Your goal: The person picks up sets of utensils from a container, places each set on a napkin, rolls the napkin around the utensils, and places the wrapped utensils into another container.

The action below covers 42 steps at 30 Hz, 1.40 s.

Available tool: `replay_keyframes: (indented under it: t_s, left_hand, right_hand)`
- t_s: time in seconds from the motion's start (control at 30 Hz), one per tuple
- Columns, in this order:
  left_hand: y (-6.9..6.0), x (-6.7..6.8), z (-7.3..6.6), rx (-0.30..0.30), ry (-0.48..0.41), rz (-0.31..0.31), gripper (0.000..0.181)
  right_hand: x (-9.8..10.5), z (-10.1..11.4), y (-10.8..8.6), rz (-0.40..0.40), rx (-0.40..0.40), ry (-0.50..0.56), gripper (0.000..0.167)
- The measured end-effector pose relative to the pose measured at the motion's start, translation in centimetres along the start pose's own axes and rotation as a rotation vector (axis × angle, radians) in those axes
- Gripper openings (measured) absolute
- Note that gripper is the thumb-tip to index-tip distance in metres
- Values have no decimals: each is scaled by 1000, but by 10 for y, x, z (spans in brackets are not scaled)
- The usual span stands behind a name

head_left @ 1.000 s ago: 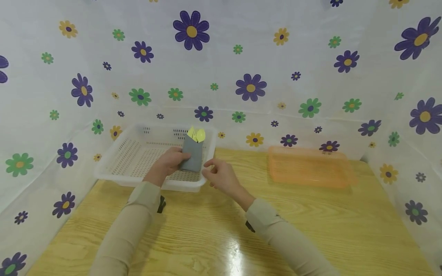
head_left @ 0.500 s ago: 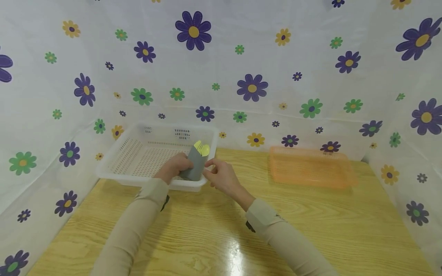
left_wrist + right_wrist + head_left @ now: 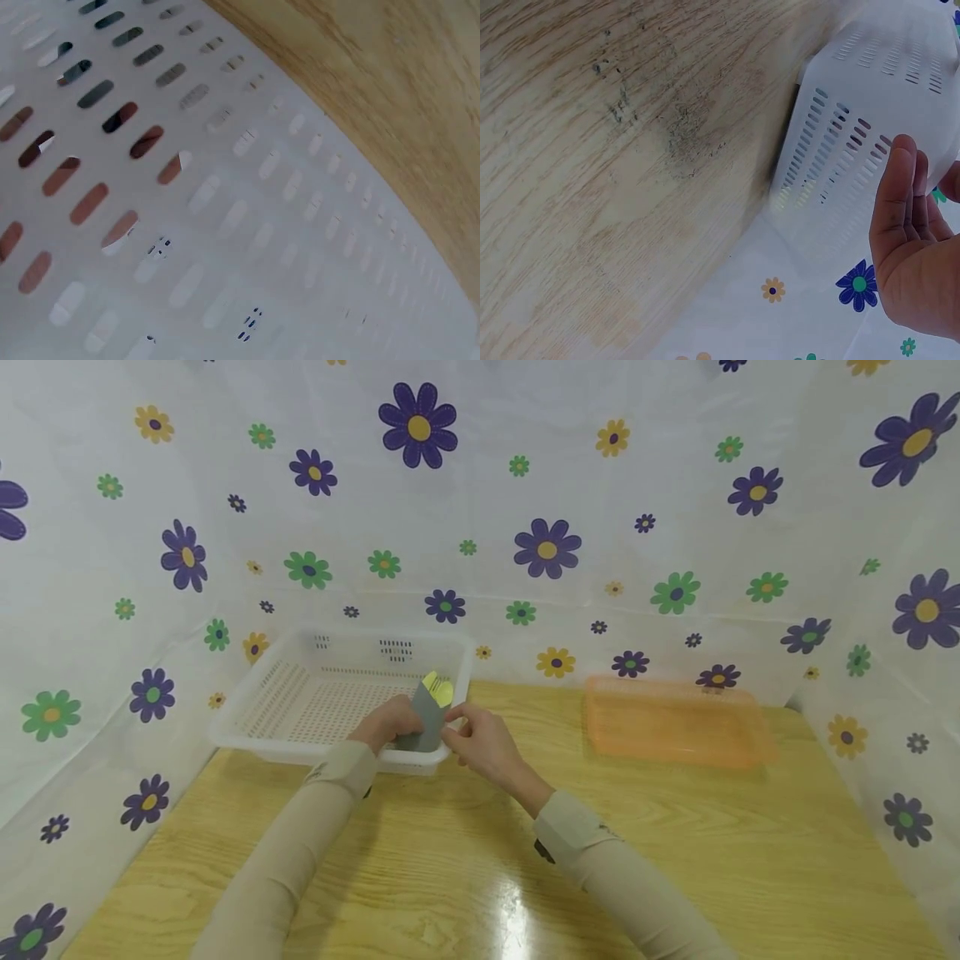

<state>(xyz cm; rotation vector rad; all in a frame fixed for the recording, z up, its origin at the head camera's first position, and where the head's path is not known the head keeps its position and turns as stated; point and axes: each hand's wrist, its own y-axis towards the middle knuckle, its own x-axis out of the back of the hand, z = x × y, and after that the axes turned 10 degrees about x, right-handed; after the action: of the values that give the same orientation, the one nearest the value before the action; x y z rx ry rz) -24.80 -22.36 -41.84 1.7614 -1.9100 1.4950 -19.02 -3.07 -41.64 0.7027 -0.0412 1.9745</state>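
In the head view my left hand (image 3: 388, 722) holds a grey cutlery pouch (image 3: 429, 717) low inside the white plastic basket (image 3: 255, 693), near its right wall. The tops of a yellow-green fork and spoon (image 3: 442, 692) stick out of the pouch, which leans slightly. My right hand (image 3: 487, 743) grips the basket's right rim. In the right wrist view its fingers (image 3: 895, 195) lie along the outside of the perforated wall, with the thumb partly cut off by the frame. The left wrist view shows mostly the basket's slotted wall (image 3: 240, 187), with bits of the hand and pouch through the slots.
An orange plastic basket (image 3: 675, 727) stands on the wooden table (image 3: 600, 860) toward the back right. Flower-printed white sheeting (image 3: 487, 502) rises behind the table and along both sides.
My left hand has brought the pouch with its fork and spoon a little right and down, closer to the basket's near right corner, tilting it. My right hand has stayed at the rim.
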Motion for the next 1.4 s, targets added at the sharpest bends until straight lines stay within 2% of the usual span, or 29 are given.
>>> replay_keyframes:
  t_s: [0.17,0.33,0.5,0.67,0.73,0.87,0.93,1.0,1.1,1.17,1.27,1.33,1.4]
  left_hand:
    - [2,-1,-2,17,76,-4,32]
    - [3,-2,-1,-6,133,-28,18]
    - [2,-3,-1,-34,246,-93,23]
    - [0,-4,-3,-27,266,-165,44]
    - [0,-4,-4,-19,248,-165,41]
    - [0,-4,-5,-31,265,-124,21]
    - [0,-3,-5,-38,288,-108,17]
    - [1,-3,-3,-40,289,-115,21]
    - [2,-3,-2,-56,299,-151,36]
    - [3,-4,-2,-86,345,-179,39]
    - [4,-6,-3,-134,433,-203,34]
    - [4,-8,-5,-126,464,-205,28]
    - [1,-10,-7,-82,442,-198,28]
  right_hand:
    - [0,-1,0,6,2,-9,29]
    - [-1,-1,-1,5,0,-25,29]
    - [-1,-2,-2,5,-3,-8,29]
    - [-1,-2,-1,-9,-3,0,30]
    - [0,-2,-1,-14,-3,1,30]
    - [0,-3,-1,-8,-7,8,29]
    - [-1,-3,-1,-3,-12,11,29]
    - [-1,-3,-1,-1,-16,12,29]
    - [-2,-3,-2,2,-21,17,29]
    - [-1,-3,-2,2,-20,17,29]
    - [-1,-2,-2,-2,-20,7,28]
    - [-1,-2,-2,-4,-20,-1,28]
    - [-1,-1,-1,-4,-20,-5,29]
